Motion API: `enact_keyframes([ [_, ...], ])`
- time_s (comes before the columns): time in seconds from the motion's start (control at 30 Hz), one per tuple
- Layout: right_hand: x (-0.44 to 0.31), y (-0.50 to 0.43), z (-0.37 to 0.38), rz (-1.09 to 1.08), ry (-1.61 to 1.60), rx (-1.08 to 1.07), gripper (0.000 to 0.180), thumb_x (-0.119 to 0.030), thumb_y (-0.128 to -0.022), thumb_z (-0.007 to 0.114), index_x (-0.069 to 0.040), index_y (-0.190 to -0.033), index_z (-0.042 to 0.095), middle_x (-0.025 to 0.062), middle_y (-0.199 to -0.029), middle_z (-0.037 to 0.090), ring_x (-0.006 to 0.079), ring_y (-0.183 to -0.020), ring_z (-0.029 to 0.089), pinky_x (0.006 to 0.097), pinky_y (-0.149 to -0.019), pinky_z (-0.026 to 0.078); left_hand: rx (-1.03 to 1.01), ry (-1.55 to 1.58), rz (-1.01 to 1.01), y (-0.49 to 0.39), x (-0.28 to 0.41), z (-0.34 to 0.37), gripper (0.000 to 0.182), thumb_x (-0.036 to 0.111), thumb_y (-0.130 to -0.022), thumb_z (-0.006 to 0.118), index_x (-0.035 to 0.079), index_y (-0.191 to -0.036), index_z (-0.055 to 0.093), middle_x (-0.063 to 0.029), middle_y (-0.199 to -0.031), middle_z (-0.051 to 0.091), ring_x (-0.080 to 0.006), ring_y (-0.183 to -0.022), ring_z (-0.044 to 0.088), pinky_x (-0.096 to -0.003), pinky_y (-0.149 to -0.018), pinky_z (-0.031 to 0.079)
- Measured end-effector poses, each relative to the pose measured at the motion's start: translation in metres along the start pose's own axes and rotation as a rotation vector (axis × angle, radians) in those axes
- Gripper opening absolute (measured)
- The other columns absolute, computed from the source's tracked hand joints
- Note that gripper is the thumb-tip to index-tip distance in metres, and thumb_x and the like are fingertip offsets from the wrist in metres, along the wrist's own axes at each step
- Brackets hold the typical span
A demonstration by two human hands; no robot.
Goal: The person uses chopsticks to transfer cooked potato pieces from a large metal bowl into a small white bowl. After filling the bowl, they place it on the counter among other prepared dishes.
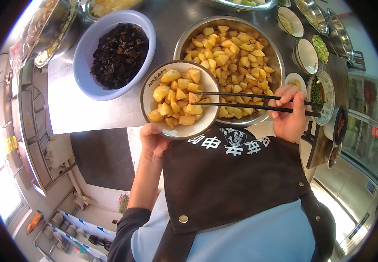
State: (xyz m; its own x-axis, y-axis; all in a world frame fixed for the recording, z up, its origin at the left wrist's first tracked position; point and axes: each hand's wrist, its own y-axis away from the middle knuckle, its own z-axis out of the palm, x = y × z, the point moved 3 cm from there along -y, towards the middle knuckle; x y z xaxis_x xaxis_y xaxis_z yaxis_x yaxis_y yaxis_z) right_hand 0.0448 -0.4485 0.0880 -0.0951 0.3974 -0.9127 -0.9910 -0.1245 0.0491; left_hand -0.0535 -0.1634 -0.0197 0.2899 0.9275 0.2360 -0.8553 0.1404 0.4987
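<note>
My left hand grips the near rim of a cream bowl with a brown edge, thumb over the rim. Fried potato chunks fill much of this bowl, which bears writing inside. In my right hand is a pair of black chopsticks. Their tips are over the bowl, at the potato pieces on its right side; whether they pinch one I cannot tell. Partly behind the bowl, a large stainless steel basin holds many more potato chunks.
Left of the basin stands a light blue plastic basin of black wood ear fungus on the steel table. At the right are a white bowl, a patterned plate with chopped greens and a dark-filled bowl. Steel bowls crowd the far corners.
</note>
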Motion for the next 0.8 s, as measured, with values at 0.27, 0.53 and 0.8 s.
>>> enact_keyframes([
  [0.27, -0.008, -0.004, -0.005, -0.022, -0.078, 0.057, 0.041, -0.042, -0.097, 0.042, -0.004, -0.082, 0.049, 0.0078, -0.081, 0.045, 0.0147, -0.059, 0.046, 0.0223, -0.049, 0.037, 0.014, 0.019, 0.013, 0.002, 0.001, -0.002, 0.077, 0.001, -0.058, 0.050, -0.005, -0.133, 0.036, -0.0215, -0.129, 0.048, -0.0366, -0.120, 0.046, -0.0478, -0.104, 0.038],
  [0.53, -0.024, -0.009, -0.095, -0.244, 0.209, 0.537, 0.035, -0.034, -0.096, 0.049, -0.003, -0.080, 0.051, 0.0073, -0.071, 0.050, 0.0178, -0.054, 0.048, 0.0270, -0.046, 0.035, 0.215, -0.033, 0.113, 0.027, 0.023, -0.027, 0.082, 0.005, -0.055, 0.051, -0.003, -0.135, 0.035, -0.0201, -0.133, 0.045, -0.0382, -0.122, 0.044, -0.0502, -0.105, 0.036],
  [0.8, 0.013, -0.004, -0.091, -0.201, 0.646, 0.303, 0.037, -0.035, -0.099, 0.042, -0.002, -0.085, 0.052, 0.0049, -0.068, 0.050, 0.0111, -0.057, 0.049, 0.0223, -0.050, 0.037, 0.196, 0.001, 0.236, 0.039, 0.040, -0.034, 0.086, 0.003, -0.054, 0.051, -0.001, -0.138, 0.031, -0.0195, -0.137, 0.039, -0.0379, -0.128, 0.037, -0.0494, -0.110, 0.030],
])
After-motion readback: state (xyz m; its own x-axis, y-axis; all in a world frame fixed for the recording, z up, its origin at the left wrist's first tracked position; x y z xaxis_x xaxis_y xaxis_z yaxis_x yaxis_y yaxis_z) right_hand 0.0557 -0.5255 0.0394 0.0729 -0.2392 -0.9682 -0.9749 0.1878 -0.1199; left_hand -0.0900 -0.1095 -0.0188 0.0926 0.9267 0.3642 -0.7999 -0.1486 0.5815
